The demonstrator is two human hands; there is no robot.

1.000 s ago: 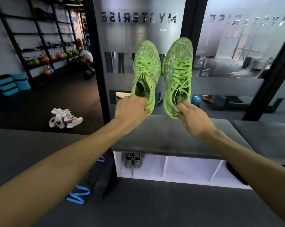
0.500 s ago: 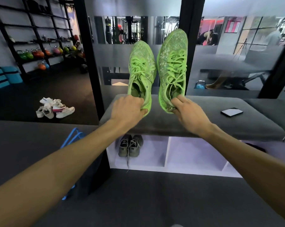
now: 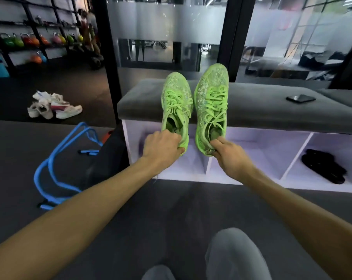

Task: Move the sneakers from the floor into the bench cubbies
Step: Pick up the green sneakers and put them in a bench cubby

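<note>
Before bench [image 3: 251, 110] | hands [image 3: 161, 147] [image 3: 229, 156] gripping green sneakers [image 3: 176, 106] [image 3: 211, 102] by heels

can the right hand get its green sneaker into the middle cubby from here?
Probably yes. The right hand grips its green sneaker by the heel, right in front of the middle cubby, which looks empty with an open front. The sneaker points toe-up, so it needs tipping forward first.

arms: bare, no sleeves | wrists: no watch or bands | legs: grey trousers [image 3: 235, 257]
</note>
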